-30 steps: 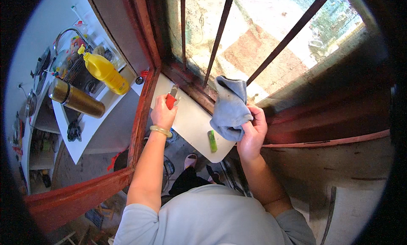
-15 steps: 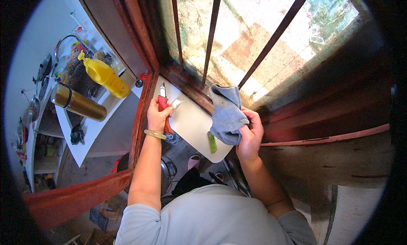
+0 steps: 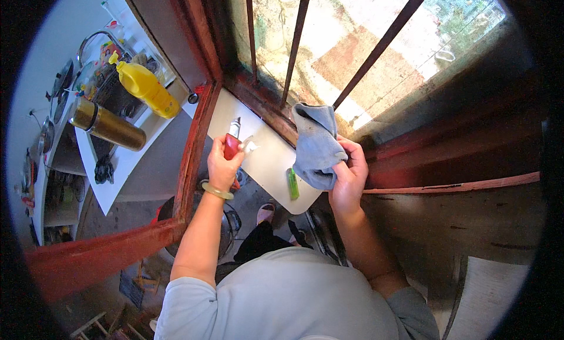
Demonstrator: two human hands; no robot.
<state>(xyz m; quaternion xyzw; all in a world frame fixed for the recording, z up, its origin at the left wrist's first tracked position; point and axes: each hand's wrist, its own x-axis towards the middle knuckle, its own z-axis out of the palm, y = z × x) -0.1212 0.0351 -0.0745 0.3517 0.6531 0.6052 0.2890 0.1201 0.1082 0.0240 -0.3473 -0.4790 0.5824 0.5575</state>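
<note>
My left hand (image 3: pixel 222 165) is closed round a small tool with a red body (image 3: pixel 231 145), a silver collar and a dark tip pointing away from me; its exact kind is unclear. A small whitish piece (image 3: pixel 249 146) shows beside my fingers. My right hand (image 3: pixel 351 178) grips a crumpled blue-grey cloth (image 3: pixel 316 143), thumb on its near side, below the window bars. Both hands are over or beside a white board (image 3: pixel 267 175) along the sill. On that board, left of the cloth, lies a narrow green rectangular thing (image 3: pixel 293 183).
A barred window (image 3: pixel 346 58) stands ahead, with a red wooden frame (image 3: pixel 197 146) at my left. Beyond that frame a white counter (image 3: pixel 111 193) bears a yellow pump bottle (image 3: pixel 147 90) and a gold flask (image 3: pixel 111 128). A metal pot (image 3: pixel 229 228) sits below my left forearm.
My left hand has moved slightly right and away from the frame, still with the red tool. My right hand and the cloth hardly move. The view has shifted a little.
</note>
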